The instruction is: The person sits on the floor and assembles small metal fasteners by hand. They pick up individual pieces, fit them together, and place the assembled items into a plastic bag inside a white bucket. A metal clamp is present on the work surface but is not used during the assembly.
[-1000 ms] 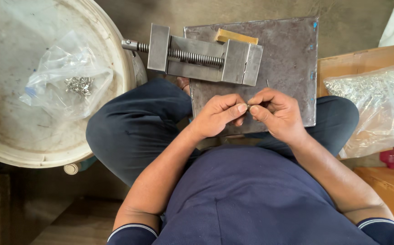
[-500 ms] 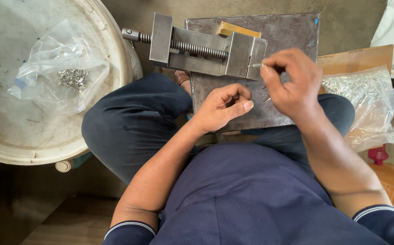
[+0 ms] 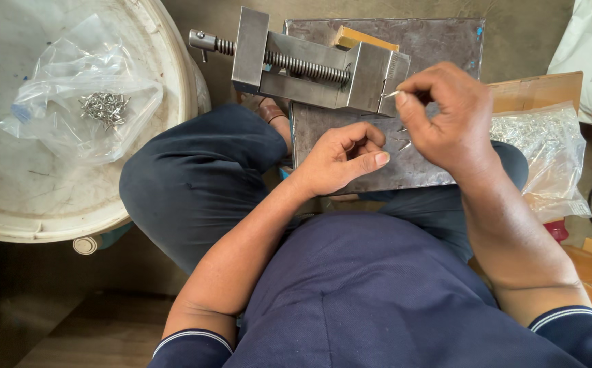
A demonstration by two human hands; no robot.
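On the left, a bag [image 3: 81, 109] of pins lies on a white lid [image 3: 9, 184], well apart from the hands. The left hand [image 3: 340, 158] rests loosely curled on the plate [image 3: 439, 41], grasping nothing visible. The right hand [image 3: 446, 116] pinches a pin [image 3: 393, 94] at the vise [image 3: 316, 68] edge. Another bag [image 3: 538, 146] lies right.

Two hands are at work, a left hand [image 3: 340, 160] and a right hand [image 3: 446, 116]. One metal vise [image 3: 309, 65] sits on one steel plate [image 3: 432, 41]. One small pin [image 3: 393, 94] is pinched in the right hand, and about three more lie loose on the plate. Two clear plastic bags hold small metal parts, one [image 3: 84, 95] on the one white round lid [image 3: 173, 82], the other [image 3: 541, 157] at the right.
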